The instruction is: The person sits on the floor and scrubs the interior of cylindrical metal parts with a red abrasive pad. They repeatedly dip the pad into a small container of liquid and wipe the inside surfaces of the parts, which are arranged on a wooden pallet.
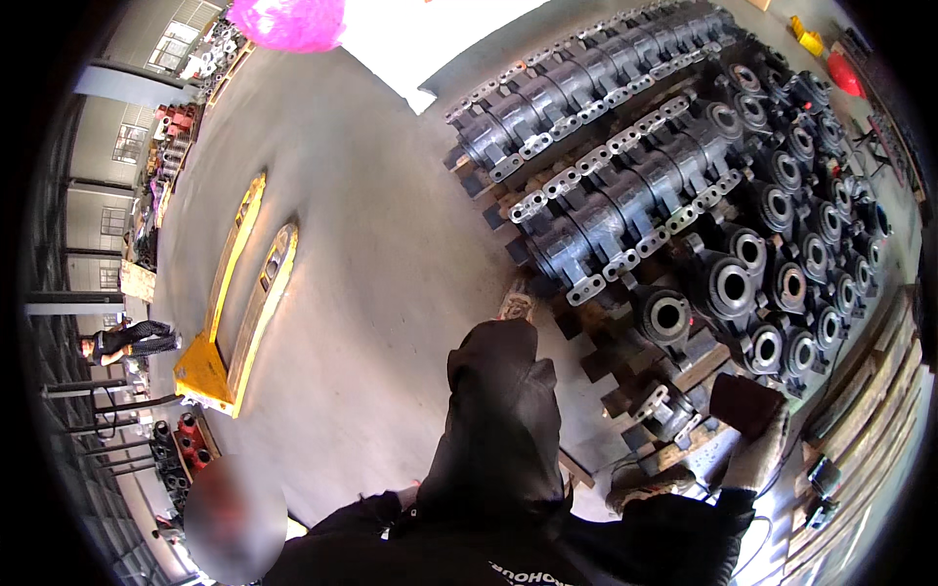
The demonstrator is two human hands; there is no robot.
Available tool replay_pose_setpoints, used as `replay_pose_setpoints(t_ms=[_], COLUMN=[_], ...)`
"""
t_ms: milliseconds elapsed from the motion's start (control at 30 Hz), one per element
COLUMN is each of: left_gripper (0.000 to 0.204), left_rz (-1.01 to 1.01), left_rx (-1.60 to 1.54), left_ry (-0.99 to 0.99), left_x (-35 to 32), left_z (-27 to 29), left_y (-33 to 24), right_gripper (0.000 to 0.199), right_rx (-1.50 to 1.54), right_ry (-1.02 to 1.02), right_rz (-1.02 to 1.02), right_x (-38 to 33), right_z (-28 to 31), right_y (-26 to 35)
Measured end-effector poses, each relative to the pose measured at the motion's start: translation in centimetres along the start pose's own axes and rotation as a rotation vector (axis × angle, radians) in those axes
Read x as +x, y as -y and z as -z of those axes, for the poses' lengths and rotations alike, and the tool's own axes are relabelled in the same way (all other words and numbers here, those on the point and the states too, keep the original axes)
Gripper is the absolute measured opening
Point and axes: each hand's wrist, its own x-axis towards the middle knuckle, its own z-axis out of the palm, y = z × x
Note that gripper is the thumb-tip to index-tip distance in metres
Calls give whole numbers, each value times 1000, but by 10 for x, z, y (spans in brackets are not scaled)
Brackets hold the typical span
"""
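My right hand (760, 457), in a whitish glove, is closed on a dark reddish-brown rectangular block (747, 404). It holds the block up beside the lower end of the stacked black metal castings. Below and left of the block, a small dark casting with pale flanges (669, 412) lies on timber. Only a sliver of my left hand (407, 496) shows at its sleeve cuff, close to my dark trousers; its fingers are hidden. Nearest to my front foot are long rows of black cylindrical castings (601, 234) with drilled flanges.
Ring-ended black castings (728, 285) crowd the right side, with wooden planks (874, 410) beyond. A yellow pallet jack (203, 366) stands at left on the grey floor. Another person (132, 339) is at far left. A white sheet (430, 39) and pink plastic (288, 21) lie at the top.
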Motion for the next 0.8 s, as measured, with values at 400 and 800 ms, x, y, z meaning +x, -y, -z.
replay_pose_setpoints(t_ms=[400, 800], left_gripper=[46, 48], left_rz=[67, -730], left_rx=[221, 382], left_ry=[-17, -579], left_x=[58, 156], left_z=[139, 413], left_y=[-66, -308], right_gripper=[60, 38], right_rx=[1153, 1255], right_ry=[-260, -639], right_rz=[-487, -294], right_x=[-30, -100], right_z=[8, 17], right_y=[25, 83])
